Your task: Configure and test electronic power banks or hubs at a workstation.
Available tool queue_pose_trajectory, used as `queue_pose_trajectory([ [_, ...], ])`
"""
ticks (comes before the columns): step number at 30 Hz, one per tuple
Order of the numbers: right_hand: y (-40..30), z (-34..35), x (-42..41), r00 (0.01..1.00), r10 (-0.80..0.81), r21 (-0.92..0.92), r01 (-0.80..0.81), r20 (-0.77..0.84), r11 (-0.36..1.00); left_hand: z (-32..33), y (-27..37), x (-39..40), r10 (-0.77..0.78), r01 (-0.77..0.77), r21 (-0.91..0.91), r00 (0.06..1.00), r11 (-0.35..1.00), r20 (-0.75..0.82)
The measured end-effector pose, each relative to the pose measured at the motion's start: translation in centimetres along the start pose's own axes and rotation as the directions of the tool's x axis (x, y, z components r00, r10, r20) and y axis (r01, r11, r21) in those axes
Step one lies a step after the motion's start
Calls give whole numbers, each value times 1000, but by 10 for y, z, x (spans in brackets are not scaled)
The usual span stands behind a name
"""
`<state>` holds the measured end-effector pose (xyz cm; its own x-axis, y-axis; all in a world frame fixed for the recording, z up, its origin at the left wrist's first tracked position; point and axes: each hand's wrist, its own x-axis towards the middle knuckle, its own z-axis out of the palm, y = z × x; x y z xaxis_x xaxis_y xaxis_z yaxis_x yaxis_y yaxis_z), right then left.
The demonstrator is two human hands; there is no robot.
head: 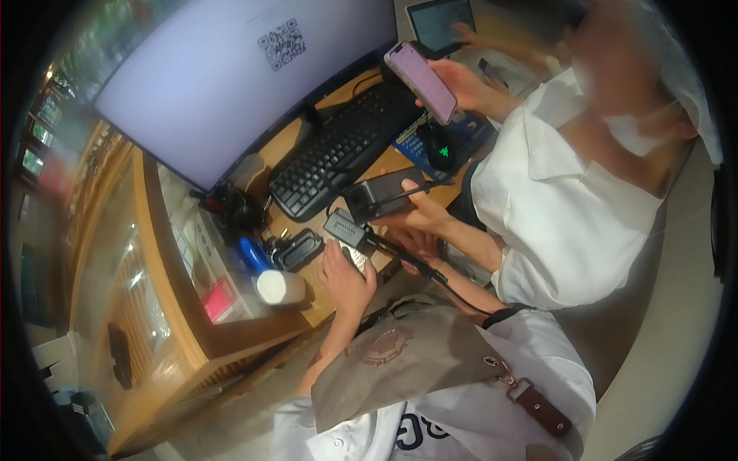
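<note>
My left hand (347,282) is around a small silvery object (358,260) with a dark edge, low over the desk. Just above its fingertips is a small grey vented device (345,229), with a black cable (412,262) running from it towards my right side. My right hand (420,246) is partly hidden under a co-worker's forearm; what it holds cannot be told. The co-worker's one hand holds a black box (383,193) with a thin dark strip or cable across it, and the other holds up a phone (424,83).
A curved monitor (230,86) showing a printed code stands behind a black keyboard (340,150). A mouse (438,147) lies on a blue mat. By my left hand are a black tray-like object (298,249), a blue object (253,255) and a white roll (281,287). A co-worker (571,196) stands close at right.
</note>
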<state>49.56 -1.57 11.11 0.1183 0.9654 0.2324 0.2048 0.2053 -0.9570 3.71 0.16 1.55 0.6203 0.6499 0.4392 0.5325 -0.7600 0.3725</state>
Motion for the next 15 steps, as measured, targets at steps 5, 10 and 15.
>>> queue_pose_trajectory([
  [5,13,92,18,972,45,458,-149,229,876,-5,-20,-10,-63,63,42,998,997,-4],
  [10,85,301,-164,874,-441,-922,-20,-205,387,-6,-8,-8,-33,33,16,999,999,10],
  [15,22,196,-54,949,-294,-477,206,-117,854,-4,0,-6,-8,7,21,999,1000,37],
])
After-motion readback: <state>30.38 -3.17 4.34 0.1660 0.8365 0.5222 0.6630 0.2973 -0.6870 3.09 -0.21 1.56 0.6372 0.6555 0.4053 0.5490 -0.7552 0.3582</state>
